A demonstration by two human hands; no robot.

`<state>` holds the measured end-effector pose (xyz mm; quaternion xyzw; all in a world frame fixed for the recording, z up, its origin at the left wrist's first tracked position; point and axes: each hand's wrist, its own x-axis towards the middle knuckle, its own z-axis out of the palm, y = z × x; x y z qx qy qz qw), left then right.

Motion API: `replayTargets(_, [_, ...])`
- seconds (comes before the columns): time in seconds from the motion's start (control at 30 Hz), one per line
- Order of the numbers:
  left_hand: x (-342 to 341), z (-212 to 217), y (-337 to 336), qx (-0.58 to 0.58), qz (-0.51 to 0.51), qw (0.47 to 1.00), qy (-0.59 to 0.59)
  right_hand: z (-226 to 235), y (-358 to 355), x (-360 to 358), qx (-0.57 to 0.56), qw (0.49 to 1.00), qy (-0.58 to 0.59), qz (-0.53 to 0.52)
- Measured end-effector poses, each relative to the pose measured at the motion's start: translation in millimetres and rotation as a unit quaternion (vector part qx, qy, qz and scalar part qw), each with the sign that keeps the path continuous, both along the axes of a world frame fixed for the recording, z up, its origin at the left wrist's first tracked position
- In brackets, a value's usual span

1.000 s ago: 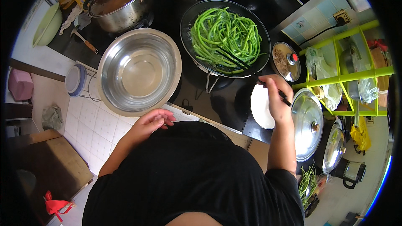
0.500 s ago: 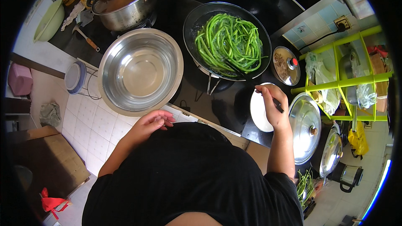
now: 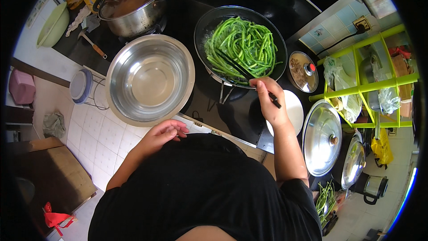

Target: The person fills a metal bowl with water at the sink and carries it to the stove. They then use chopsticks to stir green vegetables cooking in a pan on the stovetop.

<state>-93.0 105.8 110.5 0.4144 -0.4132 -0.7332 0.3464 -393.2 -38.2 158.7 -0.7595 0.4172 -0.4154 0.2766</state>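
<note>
My right hand (image 3: 270, 99) is closed around a pair of black chopsticks (image 3: 235, 66), whose far ends reach in among long green beans (image 3: 243, 40). These beans lie heaped in bubbling liquid in a dark wok (image 3: 196, 33) on the stove. My left hand (image 3: 166, 130) hangs empty in front of my body, its fingers loosely bent and a little apart. Just beyond it is a wide steel basin (image 3: 115, 102) with nothing visible inside. A white plate (image 3: 292, 111) sits partly hidden behind my right hand and wrist.
A lidded steel pot (image 3: 136, 22) stands at the back left, near a wooden-handled utensil (image 3: 94, 45). On the right are a glass-lidded dish (image 3: 303, 73), large metal lids (image 3: 322, 138), a green rack (image 3: 356, 89) and more raw beans (image 3: 325, 203).
My right hand has moved left and slightly forward, taking the chopsticks further left across the beans. More of the white plate shows. My left hand has barely shifted.
</note>
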Motion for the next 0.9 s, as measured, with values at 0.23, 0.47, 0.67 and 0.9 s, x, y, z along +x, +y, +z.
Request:
replayTargets(0.23, [2.9,-1.4,1.6,0.011,0.004,1.000,-0.016,21.1,-15.1,-1.6,0.088,0.990,-0.111,-0.016])
replayTargets(0.47, [3.2,1.6,-1.6,0.002,-0.005,1.000,-0.014,15.3,-65.8,7.8,0.045,0.998,0.034,0.018])
replayTargets(0.67, [8.8,1.9,3.9,0.005,0.028,1.000,-0.005,16.1,-49.5,-5.6,-0.010,0.999,0.036,-0.008])
replayTargets(0.9, [7.9,3.7,3.5,0.026,0.020,0.999,0.000,-0.7,-18.1,-46.7,0.073,0.994,-0.013,-0.074])
